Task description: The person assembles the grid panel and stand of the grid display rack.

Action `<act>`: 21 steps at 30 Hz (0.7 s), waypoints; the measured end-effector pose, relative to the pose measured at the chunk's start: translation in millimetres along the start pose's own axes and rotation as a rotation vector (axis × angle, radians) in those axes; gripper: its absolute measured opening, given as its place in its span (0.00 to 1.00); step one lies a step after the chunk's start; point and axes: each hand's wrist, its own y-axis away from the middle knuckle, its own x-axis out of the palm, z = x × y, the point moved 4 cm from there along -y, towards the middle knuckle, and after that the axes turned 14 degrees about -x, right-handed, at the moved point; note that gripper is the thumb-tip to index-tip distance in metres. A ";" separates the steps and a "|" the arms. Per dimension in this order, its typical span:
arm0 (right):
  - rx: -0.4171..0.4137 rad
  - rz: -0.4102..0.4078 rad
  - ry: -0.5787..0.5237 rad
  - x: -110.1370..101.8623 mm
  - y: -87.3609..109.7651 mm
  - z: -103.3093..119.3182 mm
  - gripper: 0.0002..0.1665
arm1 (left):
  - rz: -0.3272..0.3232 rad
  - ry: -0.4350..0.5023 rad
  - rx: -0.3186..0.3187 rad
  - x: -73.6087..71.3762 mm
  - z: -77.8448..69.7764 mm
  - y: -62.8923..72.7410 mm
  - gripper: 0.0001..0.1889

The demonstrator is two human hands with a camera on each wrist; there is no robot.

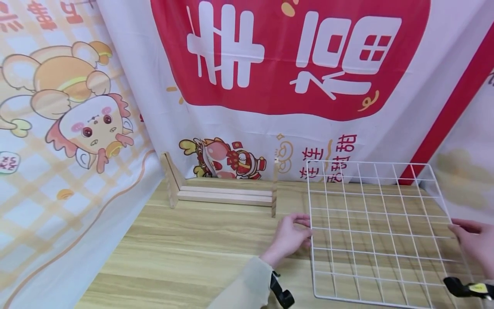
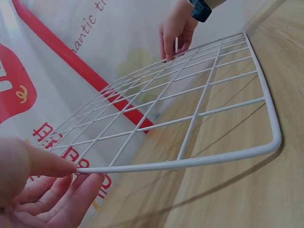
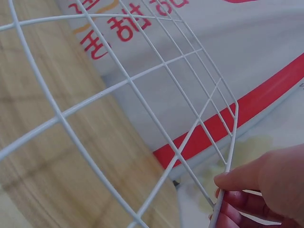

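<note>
While left hand [image 1: 291, 235] and right hand [image 1: 475, 243] pinched opposite edges of the white wire grid [image 3: 128, 80] over the table [image 1: 185, 249], we marked the wooden rack [image 1: 227, 196] left of it, not touching, nearer the left hand.

Head view bright, even; wrist views dimmer, hazy; wire grid [image 2: 190, 162] throws soft shadow across tabletop [image 2: 290, 95].

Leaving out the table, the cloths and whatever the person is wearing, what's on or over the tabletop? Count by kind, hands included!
White wire grid: 1
Wooden frame: 1
Hands: 2 (left hand and right hand, both pinching the grid)
Total: 4
</note>
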 end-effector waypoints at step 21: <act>0.008 -0.188 -0.353 -19.3 -38.2 -108.6 0.16 | -0.038 0.000 0.185 -11.9 -35.1 7.5 0.19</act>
